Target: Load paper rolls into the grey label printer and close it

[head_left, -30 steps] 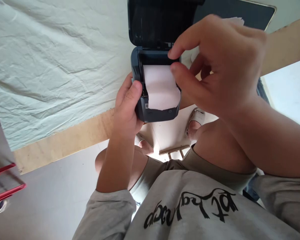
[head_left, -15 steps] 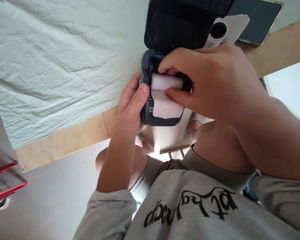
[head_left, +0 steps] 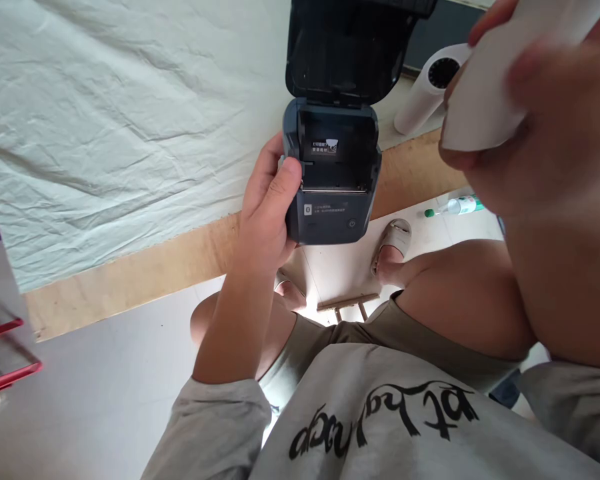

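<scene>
A small dark blue printer [head_left: 333, 213] hangs over the table edge with its black lid [head_left: 347, 53] raised. Its inner bay is bare and shows a small printed label. My left hand [head_left: 270, 200] is closed round the printer's left side, thumb on top. At the upper right, my right hand [head_left: 550, 120] grips a white paper roll with a loose strip [head_left: 485, 100]; the fingers are partly blurred. Just left of that hand, a white roll with a dark ribbed core [head_left: 420, 100] lies on the table.
A crumpled pale cloth [head_left: 120, 120] covers the table, whose wooden edge [head_left: 145, 277] runs diagonally. Behind the roll is a dark flat device [head_left: 447, 33]. A green-capped bottle [head_left: 460, 205] is on the floor. Red-edged shelving [head_left: 10, 377] stands at the far left.
My right hand has lifted the paper out of the printer and moved up and right with it. The printer's bay and the bottle are now visible. My left hand keeps its hold.
</scene>
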Available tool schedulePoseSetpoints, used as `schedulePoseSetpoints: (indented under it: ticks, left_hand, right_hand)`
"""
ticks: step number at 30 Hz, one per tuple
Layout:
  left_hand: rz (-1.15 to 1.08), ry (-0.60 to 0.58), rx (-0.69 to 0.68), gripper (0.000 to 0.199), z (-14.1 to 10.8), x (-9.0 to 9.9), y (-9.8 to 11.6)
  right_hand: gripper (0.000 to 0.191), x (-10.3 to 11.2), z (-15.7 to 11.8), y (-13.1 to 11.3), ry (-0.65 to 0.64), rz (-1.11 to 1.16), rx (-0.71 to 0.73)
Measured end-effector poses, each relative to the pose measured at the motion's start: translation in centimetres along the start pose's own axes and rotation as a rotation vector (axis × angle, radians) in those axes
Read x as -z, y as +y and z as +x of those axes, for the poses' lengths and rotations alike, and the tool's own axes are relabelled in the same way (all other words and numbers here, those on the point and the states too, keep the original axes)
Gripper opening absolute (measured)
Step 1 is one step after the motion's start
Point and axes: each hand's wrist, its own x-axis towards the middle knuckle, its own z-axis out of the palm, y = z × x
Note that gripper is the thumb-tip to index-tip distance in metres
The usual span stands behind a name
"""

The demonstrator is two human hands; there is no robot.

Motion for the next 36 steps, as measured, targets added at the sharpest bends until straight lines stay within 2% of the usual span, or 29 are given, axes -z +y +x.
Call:
schedulePoseSetpoints:
  ticks: [3, 6, 9, 15, 18, 20, 22, 24, 25, 29, 34, 36]
  left_hand:
    - [-0.013, -0.002, -0.009, 0.029, 0.1, -0.1, -0.2]
    - [0.001, 0.007, -0.015, 0.030, 0.2, 0.1, -0.3]
    - [0.014, -0.004, -0.011, 0.031, 0.2, 0.2, -0.2]
    - [-0.030, -0.042, 0.020, 0.026, 0.2, 0.4, 0.0]
    - [-0.068, -0.047, 0.014, 0.026, 0.2, 0.4, -0.1]
    - [-0.077, -0.045, 0.002, 0.028, 0.3, 0.5, -0.2]
    - [-0.066, -0.047, -0.003, 0.029, 0.3, 0.5, -0.3]
    - [-0.043, -0.050, 0.007, 0.030, 0.3, 0.5, -0.2]
    - [-0.035, -0.054, 0.012, 0.031, 0.2, 0.5, -0.1]
    - [-0.033, -0.059, 0.012, 0.030, 0.1, 0.4, 0.1]
    - [0.002, -0.067, 0.002, 0.033, 0.1, 0.4, -0.1]
    - [0.009, -0.068, -0.010, 0.032, 0.2, 0.4, -0.2]
  right_hand:
    - [0.027, -0.6, -0.7, 0.5, -0.003, -0.022, 0.084]
    - [0.027, -0.8, -1.2, 0.6, -0.089, -0.341, 0.209]
    - [0.035, -0.8, -1.2, 0.9, -0.096, -0.490, 0.264]
    - [0.040, -1.0, -1.4, 1.5, -0.182, -0.582, 0.086]
    - [0.052, -0.7, -1.6, 1.4, -0.186, -0.527, 0.114]
    - [0.048, -0.1, -1.7, 1.2, -0.110, -0.398, 0.160]
    - [0.033, 0.4, -1.5, 1.3, 0.063, -0.279, 0.190]
    - [0.025, 0.6, -1.2, 1.5, 0.207, -0.276, 0.181]
    - [0.027, 0.7, -1.0, 1.7, 0.231, -0.312, 0.173]
    - [0.033, 0.5, 0.0, 2.5, 0.154, -0.454, 0.131]
    - [0.032, 0.8, 0.5, 2.5, 0.236, -0.432, 0.143]
    - [0.035, 0.9, 0.6, 2.5, 0.208, -0.463, 0.129]
